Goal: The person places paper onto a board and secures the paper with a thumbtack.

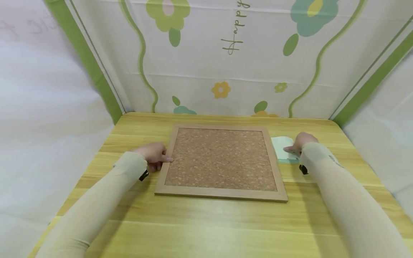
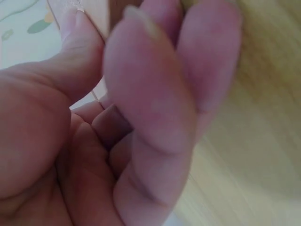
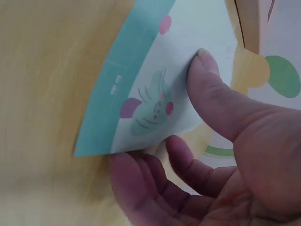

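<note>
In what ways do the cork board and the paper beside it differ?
The cork board is much larger than the paper. The board is brown with a wood-coloured frame; the paper is pale with a teal strip. The left hand grips the board, the right hand the paper. Both are held by one hand.

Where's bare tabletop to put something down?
Widest: table in front of corkboard, between sleeves. Thin strip: between corkboard and cloth. Crowded: corkboard's left edge, held by the left hand, and right edge, where the right hand pinches a paper pad.
</note>
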The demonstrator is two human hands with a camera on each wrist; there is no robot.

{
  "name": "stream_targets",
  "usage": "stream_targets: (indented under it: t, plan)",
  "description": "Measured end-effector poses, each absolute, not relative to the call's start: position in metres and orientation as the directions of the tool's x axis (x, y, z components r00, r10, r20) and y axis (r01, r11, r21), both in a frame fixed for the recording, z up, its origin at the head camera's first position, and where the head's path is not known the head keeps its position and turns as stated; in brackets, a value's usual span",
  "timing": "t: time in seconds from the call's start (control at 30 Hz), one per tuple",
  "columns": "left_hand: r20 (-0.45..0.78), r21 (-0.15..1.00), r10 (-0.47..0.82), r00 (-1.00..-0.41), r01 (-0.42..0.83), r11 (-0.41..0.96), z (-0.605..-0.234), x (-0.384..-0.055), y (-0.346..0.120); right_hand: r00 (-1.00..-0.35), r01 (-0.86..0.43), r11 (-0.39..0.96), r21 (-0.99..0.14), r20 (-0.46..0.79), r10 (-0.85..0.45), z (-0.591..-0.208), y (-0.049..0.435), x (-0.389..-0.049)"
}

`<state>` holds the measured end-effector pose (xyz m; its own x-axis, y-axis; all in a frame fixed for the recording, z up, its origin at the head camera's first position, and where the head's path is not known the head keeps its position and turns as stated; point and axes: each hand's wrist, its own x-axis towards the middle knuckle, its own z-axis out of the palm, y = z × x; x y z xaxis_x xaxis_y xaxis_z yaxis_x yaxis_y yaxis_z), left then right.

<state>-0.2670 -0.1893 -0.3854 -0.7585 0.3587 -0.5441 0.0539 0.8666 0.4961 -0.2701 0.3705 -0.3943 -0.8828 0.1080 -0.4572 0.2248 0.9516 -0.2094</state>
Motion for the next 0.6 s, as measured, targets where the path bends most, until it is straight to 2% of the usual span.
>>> stream_targets:
  t: [0.13,0.3,0.5,0.6]
  plan:
    - [-0.539,0.512,0.361,-0.761,0.044,0.858,-0.386,-0.266,-0.188,-0.895,0.203,0.956,-0.210,-0.435,0.095,-0.395,0.375,-0.268]
    - [-0.534,0.525,0.362,-0.764,0.036,0.850,-0.385,-0.266,-0.188,-0.927,0.165,0.936,-0.312,-0.373,0.039,-0.391,0.382,-0.262]
    - [-0.528,0.528,0.360,-0.769,0.034,0.848,-0.388,-0.267,-0.190,-0.931,0.113,0.917,-0.382,-0.364,-0.037,-0.373,0.391,-0.257]
    - [-0.528,0.532,0.357,-0.770,0.028,0.846,-0.389,-0.267,-0.191,-0.928,0.132,0.888,-0.441,-0.371,-0.047,-0.361,0.394,-0.253]
